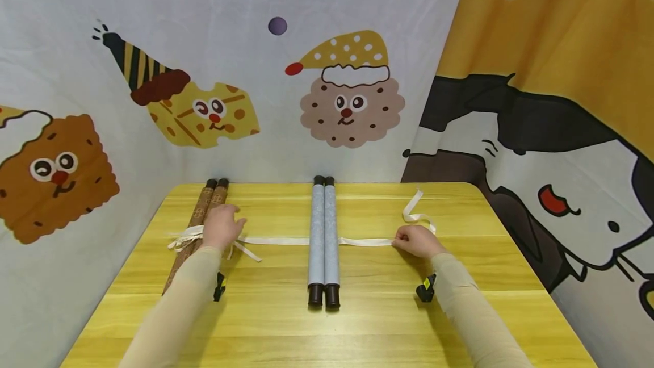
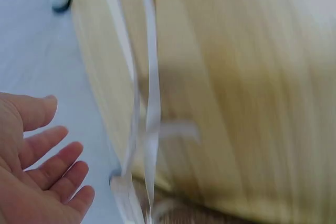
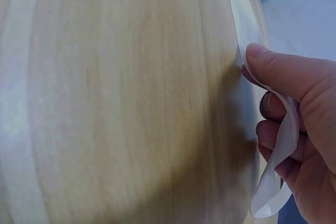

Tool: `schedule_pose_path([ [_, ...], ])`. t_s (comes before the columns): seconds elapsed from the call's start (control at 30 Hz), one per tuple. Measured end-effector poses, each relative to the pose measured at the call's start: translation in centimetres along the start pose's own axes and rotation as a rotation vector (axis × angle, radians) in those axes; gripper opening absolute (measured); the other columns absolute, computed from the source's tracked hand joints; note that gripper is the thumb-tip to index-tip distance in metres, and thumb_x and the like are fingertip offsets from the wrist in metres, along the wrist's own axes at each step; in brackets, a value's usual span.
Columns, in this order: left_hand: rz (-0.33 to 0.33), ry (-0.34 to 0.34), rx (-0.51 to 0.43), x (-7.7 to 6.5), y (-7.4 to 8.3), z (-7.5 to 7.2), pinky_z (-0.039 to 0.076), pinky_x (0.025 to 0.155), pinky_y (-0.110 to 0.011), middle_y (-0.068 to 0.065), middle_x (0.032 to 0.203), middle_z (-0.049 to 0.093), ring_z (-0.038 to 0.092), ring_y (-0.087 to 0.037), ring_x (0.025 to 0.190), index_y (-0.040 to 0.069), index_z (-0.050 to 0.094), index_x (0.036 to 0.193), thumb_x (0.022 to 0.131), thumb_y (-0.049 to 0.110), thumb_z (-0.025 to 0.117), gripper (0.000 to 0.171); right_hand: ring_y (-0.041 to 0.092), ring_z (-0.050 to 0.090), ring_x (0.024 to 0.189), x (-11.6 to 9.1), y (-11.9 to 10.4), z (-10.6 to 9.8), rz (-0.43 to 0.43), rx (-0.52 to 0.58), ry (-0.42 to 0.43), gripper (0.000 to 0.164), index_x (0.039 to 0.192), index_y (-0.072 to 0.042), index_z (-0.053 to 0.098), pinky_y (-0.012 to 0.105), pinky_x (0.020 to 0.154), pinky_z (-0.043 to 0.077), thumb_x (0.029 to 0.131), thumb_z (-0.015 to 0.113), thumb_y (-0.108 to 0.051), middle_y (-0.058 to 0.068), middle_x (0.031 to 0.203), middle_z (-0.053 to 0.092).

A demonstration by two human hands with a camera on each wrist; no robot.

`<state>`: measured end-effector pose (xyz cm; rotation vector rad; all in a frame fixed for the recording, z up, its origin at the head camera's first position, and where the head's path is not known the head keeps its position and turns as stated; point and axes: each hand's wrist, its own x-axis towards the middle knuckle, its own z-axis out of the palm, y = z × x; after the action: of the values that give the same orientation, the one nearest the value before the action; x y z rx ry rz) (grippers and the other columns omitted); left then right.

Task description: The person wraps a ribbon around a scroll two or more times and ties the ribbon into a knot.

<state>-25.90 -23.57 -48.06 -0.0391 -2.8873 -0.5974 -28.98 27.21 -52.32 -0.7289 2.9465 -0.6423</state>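
A pale blue scroll, wound as two parallel rolls with dark end knobs, lies on the table's middle. White ribbon stretches out on both sides of it; the part at the rolls is hidden. My right hand pinches the ribbon's right length between thumb and fingers, and the loose tail curls beyond the hand. In the right wrist view the ribbon drapes along the fingers. My left hand hovers over a brown patterned scroll tied with white ribbon, its fingers spread and holding nothing.
The wooden table meets a white cloth backdrop with cartoon prints at its far edge. A yellow printed cloth hangs at the right. Black wrist devices sit beside both forearms.
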Motion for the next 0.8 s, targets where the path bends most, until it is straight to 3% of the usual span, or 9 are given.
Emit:
schedule_pose_path([
  [0.17, 0.045, -0.089, -0.038, 0.0, 2.3, 2.7, 0.05, 0.088, -0.055, -0.026, 0.113, 0.066, 0.061, -0.043, 0.105, -0.007, 0.067, 0.116, 0.092, 0.016, 0.071, 0.033, 0.009, 0.045, 0.058, -0.1, -0.1, 0.0, 0.0, -0.004, 0.009, 0.018, 0.077, -0.015, 0.064, 0.032, 0.06, 0.042, 0.091, 0.073, -0.022, -0.01, 0.066, 0.056],
  [0.33, 0.098, -0.161, -0.045, -0.2, 3.4, 4.5, 0.052, 0.087, -0.05, -0.02, 0.106, 0.069, 0.063, -0.037, 0.099, -0.004, 0.071, 0.11, 0.087, 0.013, 0.076, 0.029, 0.009, 0.046, 0.059, -0.1, -0.3, 0.0, 0.018, -0.008, 0.009, 0.019, 0.077, -0.015, 0.065, 0.032, 0.06, 0.042, 0.091, 0.073, -0.023, -0.009, 0.066, 0.056],
  [0.57, 0.123, -0.21, 0.027, -0.4, 3.7, 5.8, 0.049, 0.077, -0.047, -0.007, 0.085, 0.06, 0.057, -0.029, 0.084, 0.006, 0.069, 0.086, 0.081, 0.014, 0.082, 0.016, 0.01, 0.046, 0.059, -0.1, -0.2, 0.0, 0.023, -0.008, 0.012, 0.019, 0.076, -0.016, 0.064, 0.032, 0.06, 0.042, 0.091, 0.073, -0.023, -0.009, 0.066, 0.056],
  [0.8, 0.1, -0.253, 0.042, -0.8, 3.9, 5.9, 0.048, 0.072, -0.045, -0.001, 0.075, 0.057, 0.055, -0.026, 0.077, 0.013, 0.062, 0.075, 0.088, 0.015, 0.076, 0.019, 0.009, 0.046, 0.059, -0.1, -0.1, 0.1, 0.027, -0.004, 0.013, 0.019, 0.075, -0.016, 0.064, 0.031, 0.06, 0.042, 0.091, 0.073, -0.023, -0.01, 0.066, 0.055],
])
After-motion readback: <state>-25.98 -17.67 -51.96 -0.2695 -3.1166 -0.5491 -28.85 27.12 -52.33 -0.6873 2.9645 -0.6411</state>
